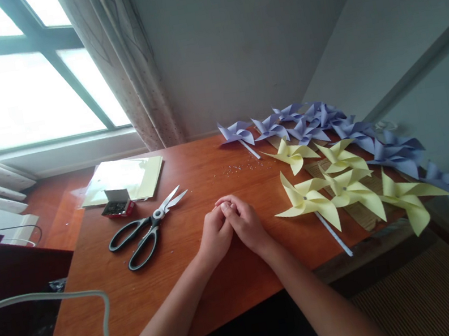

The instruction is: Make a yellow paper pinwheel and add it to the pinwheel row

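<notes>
My left hand [214, 231] and my right hand [246, 223] rest clasped together near the middle of the wooden table, fingers closed over one another. No object shows in either of them. To their left lie scissors [157, 213] with black handles, blades spread apart. A small open red box [118, 207] of dark little pieces stands behind the scissors. Yellow paper pinwheels [305, 198] spread out on the right, the nearest one on a white paper stick [334, 234]. Farther back are several purple paper pinwheels [305, 130], one with a stick too.
A stack of pale yellow paper [152, 175] lies at the back left of the table [190, 168]. Tiny scraps [242, 168] are scattered behind my hands. Brown printed paper [361, 215] sits under some pinwheels. A white cable [104, 325] loops over the front left corner.
</notes>
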Demonstrator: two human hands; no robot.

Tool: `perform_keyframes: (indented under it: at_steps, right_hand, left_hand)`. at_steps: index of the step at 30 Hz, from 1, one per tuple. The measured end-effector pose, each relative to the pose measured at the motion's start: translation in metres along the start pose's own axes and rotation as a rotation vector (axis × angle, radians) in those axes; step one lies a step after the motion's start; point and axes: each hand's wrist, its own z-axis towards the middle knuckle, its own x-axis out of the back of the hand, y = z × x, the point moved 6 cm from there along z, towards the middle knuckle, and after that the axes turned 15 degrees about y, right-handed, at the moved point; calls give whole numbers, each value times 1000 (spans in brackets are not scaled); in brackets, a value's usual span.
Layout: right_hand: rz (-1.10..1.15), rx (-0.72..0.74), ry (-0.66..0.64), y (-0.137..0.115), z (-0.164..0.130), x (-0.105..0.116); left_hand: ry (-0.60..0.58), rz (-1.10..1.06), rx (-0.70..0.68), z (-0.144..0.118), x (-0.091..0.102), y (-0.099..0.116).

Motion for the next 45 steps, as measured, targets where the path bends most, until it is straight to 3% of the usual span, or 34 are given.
perform_keyframes:
  at_steps: [45]
  right_hand:
    - [-3, 6, 3, -2, 0, 1]
  left_hand:
    - [-39, 21, -7, 1, -1, -3]
